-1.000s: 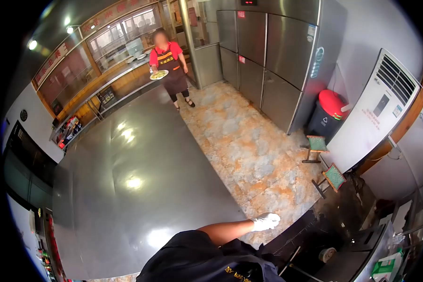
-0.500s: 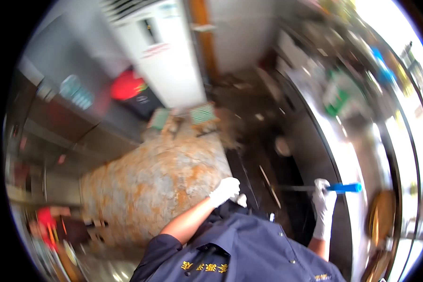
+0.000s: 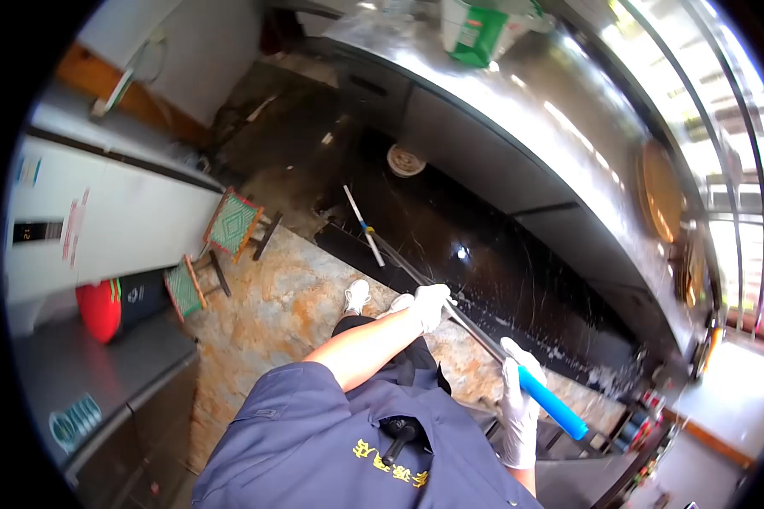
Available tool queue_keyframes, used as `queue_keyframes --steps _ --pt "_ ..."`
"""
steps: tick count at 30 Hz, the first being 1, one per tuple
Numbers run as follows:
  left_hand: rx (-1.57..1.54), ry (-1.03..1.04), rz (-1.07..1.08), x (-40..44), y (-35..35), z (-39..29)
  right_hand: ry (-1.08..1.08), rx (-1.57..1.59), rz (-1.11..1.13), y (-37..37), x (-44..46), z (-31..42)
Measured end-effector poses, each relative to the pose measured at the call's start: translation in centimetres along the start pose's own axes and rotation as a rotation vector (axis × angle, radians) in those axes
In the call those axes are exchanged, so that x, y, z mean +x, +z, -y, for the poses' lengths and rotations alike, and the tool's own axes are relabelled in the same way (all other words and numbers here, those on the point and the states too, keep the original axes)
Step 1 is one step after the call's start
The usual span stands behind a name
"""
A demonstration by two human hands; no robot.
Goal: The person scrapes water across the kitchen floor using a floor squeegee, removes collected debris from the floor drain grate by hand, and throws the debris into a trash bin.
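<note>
My left hand [image 3: 431, 307], in a white glove, is closed around the middle of the metal pole of a long floor squeegee [image 3: 477, 332]. Higher up, my right hand [image 3: 518, 394], gloved too, wraps the pole where its blue grip [image 3: 558, 409] begins. The grip's end sticks out past that hand to the lower right. At the far end, the thin straight squeegee head [image 3: 375, 248] lies on the dark wet floor [image 3: 458, 208]. My white shoes [image 3: 357, 294] stand near the border between the dark floor and the mottled tiles.
A steel counter [image 3: 518, 114] curves along the right, holding a green-and-white package [image 3: 478, 38] and a round wooden board [image 3: 659, 191]. Under it sits a round drain cover [image 3: 405, 161]. Two woven stools [image 3: 233, 225] stand left, beside a white cabinet [image 3: 110, 212] and a red-lidded bin [image 3: 100, 310].
My left hand has moved from beside my body onto the pole. The squeegee has come in front of me, slanting from upper left to lower right. My view has turned to the right.
</note>
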State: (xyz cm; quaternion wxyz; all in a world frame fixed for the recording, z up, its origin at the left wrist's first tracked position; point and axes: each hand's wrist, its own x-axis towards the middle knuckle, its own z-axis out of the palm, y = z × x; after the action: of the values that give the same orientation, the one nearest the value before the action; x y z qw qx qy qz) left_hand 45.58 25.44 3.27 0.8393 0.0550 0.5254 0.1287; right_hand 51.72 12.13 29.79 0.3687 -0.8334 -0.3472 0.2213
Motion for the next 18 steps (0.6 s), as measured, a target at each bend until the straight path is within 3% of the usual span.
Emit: queue_keyframes --steps 1,5,7,10,15,18 --pt "0.065 0.047 -0.005 3.4 -1.9 1.9 -0.117 0.036 -0.049 -0.7 0.3 1.6" --pt "0.103 -0.079 -0.037 5.5 -2.3 0.1 0.095 0.576 -0.357 -0.4 -1.5 2.6" --pt "0.227 -0.171 -0.111 8.1 -3.2 1.0 0.104 0.567 -0.396 0.2 -2.0 1.7" --pt "0.159 -0.103 -0.014 9.5 -4.9 2.8 0.09 0.714 -0.478 1.0 -2.5 0.7" --pt "0.047 -0.246 -0.091 4.8 -0.5 2.9 0.12 0.811 -0.531 -0.2 -4.3 -3.2" --pt "0.109 -0.383 0.038 1.9 2.6 6.7 0.169 0.98 -0.643 -1.7 -6.1 -7.6"
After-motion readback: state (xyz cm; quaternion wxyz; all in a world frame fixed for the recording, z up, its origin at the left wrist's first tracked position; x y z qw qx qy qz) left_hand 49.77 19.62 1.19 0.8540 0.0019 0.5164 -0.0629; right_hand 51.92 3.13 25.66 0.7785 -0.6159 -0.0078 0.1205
